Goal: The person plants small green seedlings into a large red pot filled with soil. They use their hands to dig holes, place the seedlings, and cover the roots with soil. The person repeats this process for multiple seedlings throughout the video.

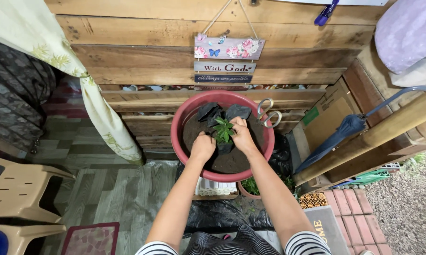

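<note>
Two hands work in a red basin (177, 126) of dark soil at frame centre. The left hand (202, 147) is curled, its grip pressed into soil; the right hand (242, 134) is closed around a small green seedling (224, 129). Scissors (268, 113) rest on the rim. Above centre hangs a three-slat sign (228, 60): floral, white, dark.

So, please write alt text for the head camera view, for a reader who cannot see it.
Seen from above, the left hand and right hand press soil around a small green seedling in a red pot. Scissors rest on the rim, before a wooden pallet wall.
</note>
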